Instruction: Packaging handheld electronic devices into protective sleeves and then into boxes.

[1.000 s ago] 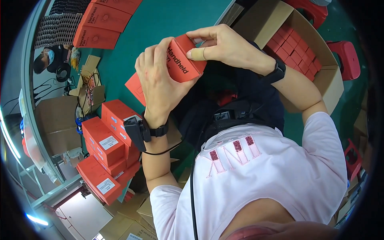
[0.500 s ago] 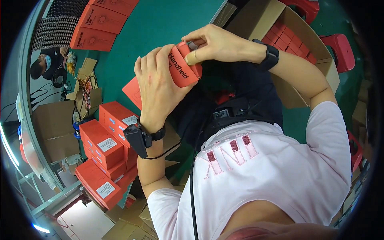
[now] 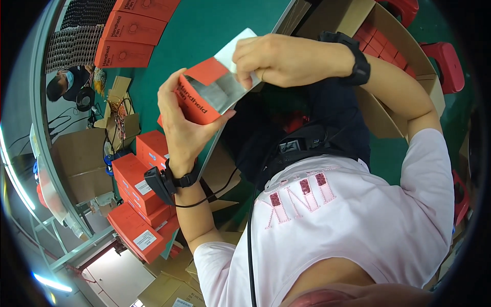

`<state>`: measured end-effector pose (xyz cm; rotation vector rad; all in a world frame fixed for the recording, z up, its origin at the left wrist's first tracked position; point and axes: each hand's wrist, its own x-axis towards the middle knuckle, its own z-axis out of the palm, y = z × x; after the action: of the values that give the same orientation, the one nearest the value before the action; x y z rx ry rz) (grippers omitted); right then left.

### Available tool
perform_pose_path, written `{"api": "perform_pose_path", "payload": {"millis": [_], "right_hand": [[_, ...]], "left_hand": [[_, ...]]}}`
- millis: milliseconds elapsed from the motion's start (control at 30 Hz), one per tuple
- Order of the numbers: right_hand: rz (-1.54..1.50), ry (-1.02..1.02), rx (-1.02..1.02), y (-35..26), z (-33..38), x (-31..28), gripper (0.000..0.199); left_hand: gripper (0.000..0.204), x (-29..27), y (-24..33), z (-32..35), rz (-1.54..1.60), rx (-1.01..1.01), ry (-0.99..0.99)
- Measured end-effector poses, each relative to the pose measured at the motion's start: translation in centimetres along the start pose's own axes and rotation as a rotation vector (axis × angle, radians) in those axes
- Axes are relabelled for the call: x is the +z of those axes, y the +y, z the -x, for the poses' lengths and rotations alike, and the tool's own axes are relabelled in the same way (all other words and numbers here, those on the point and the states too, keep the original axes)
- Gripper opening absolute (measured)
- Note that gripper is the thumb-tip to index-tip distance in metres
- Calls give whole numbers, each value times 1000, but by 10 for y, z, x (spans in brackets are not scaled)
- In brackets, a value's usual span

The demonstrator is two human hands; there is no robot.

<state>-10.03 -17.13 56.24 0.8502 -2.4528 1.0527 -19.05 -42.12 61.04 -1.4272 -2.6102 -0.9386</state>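
My left hand [image 3: 180,125] is wrapped round a red-orange carton [image 3: 195,104] with dark print, thumb along the near edge and fingers on the far side. The end of the carton stands open, and a grey, shiny inside shows. Its lid flap [image 3: 207,70] is folded out, with a white tab [image 3: 243,43] at the tip. At that flap and the right edge of the opening is my right hand [image 3: 273,59], its fingers curled and closed against the cardboard. Its fingertips are partly hidden. A black band sits on each wrist.
Similar red boxes are stacked at the lower left [image 3: 134,184] and upper left [image 3: 125,53] of the green table [image 3: 192,25]. A big brown carton [image 3: 434,94] of red boxes stands at right, near red stools [image 3: 446,66]. Another person [image 3: 64,84] is at far left.
The carton's end has come open, with its flap folded out and the inside showing. My right hand has shifted slightly right; my left hand has moved a little left and down.
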Motion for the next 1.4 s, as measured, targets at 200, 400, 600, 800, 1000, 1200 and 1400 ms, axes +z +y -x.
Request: {"api": "perform_pose_path", "payload": {"millis": [200,400,600,800,1000,1200,1400], "right_hand": [[-222,-135,169,1,3,16,37],[-246,-86,399,-1,9,15,50],[-514,-228,568,15,-10,6,50],[-138,-323,368,30,-38,20,25],[-41,-1,182,78,-31,-21,18],[178,118,425,102,-33,-48,29],[382,59,51,71,-64,-17,22]], "left_hand": [[104,6,-6,-4,-108,29,-68],[103,5,-7,-10,-40,-16,-115],[103,10,-8,-14,-150,56,-191],[100,15,-8,-18,-131,66,-268],[95,-9,-24,-21,-220,-90,-210],[105,5,-52,-16,-435,-80,-134],[86,27,-40,-32,-198,-49,50]]}}
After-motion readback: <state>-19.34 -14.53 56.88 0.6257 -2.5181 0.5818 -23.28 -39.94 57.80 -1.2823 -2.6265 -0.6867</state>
